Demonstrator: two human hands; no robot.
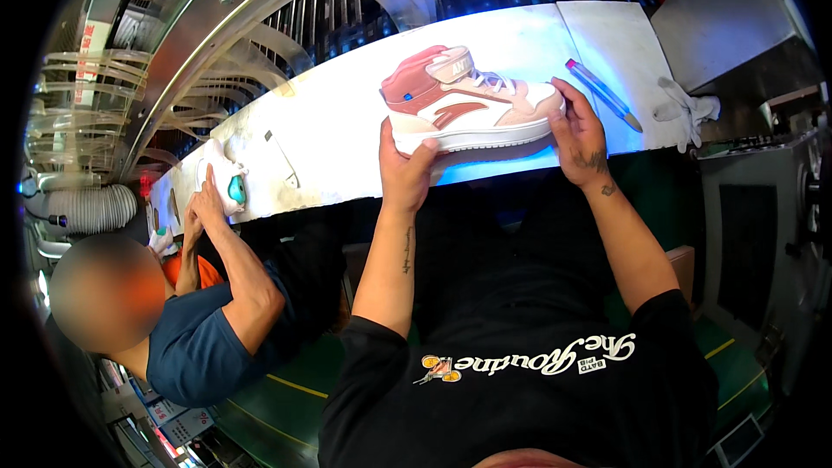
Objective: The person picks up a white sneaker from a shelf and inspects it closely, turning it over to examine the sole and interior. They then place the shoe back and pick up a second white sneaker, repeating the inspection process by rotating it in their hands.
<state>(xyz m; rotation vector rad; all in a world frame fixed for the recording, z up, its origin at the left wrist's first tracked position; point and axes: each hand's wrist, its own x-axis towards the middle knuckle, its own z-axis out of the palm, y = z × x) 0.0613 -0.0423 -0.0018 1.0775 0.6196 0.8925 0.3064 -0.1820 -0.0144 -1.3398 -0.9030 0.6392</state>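
Note:
A pink and white high-top sneaker (472, 108) is held level above the white worktable, its toe pointing right. My left hand (406, 165) is closed on its heel end, the thumb against the white sole. At the toe, my right hand (578, 134) grips the shoe between thumb and fingers. The sneaker has a strap across the ankle, pale laces and a thick white sole. Parts of the left fingers are hidden behind the shoe.
A blue brush (607, 97) and white gloves (685, 111) lie on the white worktable (329, 121) at the right. To the left, a co-worker (212, 321) handles a white and teal shoe (224, 178). Behind the table is a machine with plastic strip curtains (251, 61).

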